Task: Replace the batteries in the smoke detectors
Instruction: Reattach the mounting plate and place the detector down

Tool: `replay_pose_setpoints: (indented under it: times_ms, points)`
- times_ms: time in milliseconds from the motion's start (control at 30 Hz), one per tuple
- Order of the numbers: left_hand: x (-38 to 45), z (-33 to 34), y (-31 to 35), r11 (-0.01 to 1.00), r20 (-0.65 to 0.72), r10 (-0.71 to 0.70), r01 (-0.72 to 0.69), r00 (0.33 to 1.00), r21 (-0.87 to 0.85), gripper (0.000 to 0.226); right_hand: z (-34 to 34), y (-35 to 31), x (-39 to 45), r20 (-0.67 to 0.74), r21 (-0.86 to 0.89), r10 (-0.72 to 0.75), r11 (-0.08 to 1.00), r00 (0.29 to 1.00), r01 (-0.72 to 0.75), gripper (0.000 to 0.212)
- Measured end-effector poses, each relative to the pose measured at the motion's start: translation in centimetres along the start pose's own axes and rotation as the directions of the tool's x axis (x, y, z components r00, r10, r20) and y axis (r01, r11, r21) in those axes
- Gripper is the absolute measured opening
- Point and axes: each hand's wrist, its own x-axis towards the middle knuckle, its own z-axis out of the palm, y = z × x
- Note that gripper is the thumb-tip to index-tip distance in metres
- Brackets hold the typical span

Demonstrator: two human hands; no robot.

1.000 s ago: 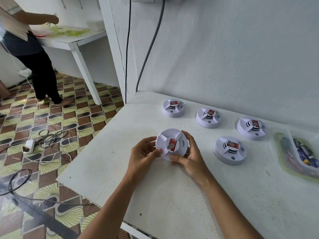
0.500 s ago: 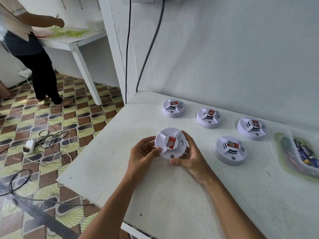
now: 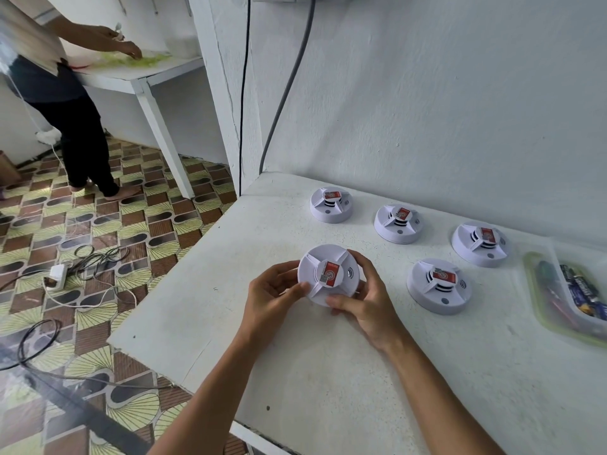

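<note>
I hold a round white smoke detector (image 3: 328, 274) with a red label, lifted and tilted above the white table (image 3: 328, 372). My left hand (image 3: 274, 297) grips its left edge, thumb on the face. Its right and lower rim is gripped by my right hand (image 3: 366, 302). Several more white detectors sit on the table: one at the back left (image 3: 331, 205), one beside it (image 3: 398, 223), one further right (image 3: 480, 243) and one nearer (image 3: 438, 285). A clear tray with a green rim (image 3: 538, 310) at the right edge holds batteries (image 3: 581, 290).
The table stands against a white wall with two cables (image 3: 285, 87) running down behind its back left corner. To the left, a patterned floor carries loose cords and a power strip (image 3: 57, 275). Another person (image 3: 65, 103) stands at a second white table (image 3: 141, 73) far left.
The detector in my hands has turned and tipped a little more upright, its face now toward me. The person at the far table has moved an arm.
</note>
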Motion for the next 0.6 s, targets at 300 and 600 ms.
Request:
replay_pose_setpoints:
  times_ms: [300, 600]
  points:
    - [-0.05, -0.06, 0.05, 1.000, -0.005, -0.001, 0.001, 1.000, 0.011, 0.048, -0.01, -0.15, -0.04, 0.004, -0.032, -0.023, 0.999, 1.000, 0.023, 0.072]
    - [-0.13, 0.00, 0.33, 1.000, -0.005, -0.008, 0.008, 1.000, 0.025, 0.046, -0.04, -0.25, -0.02, 0.016, -0.033, -0.028, 0.999, 0.999, 0.028, 0.073]
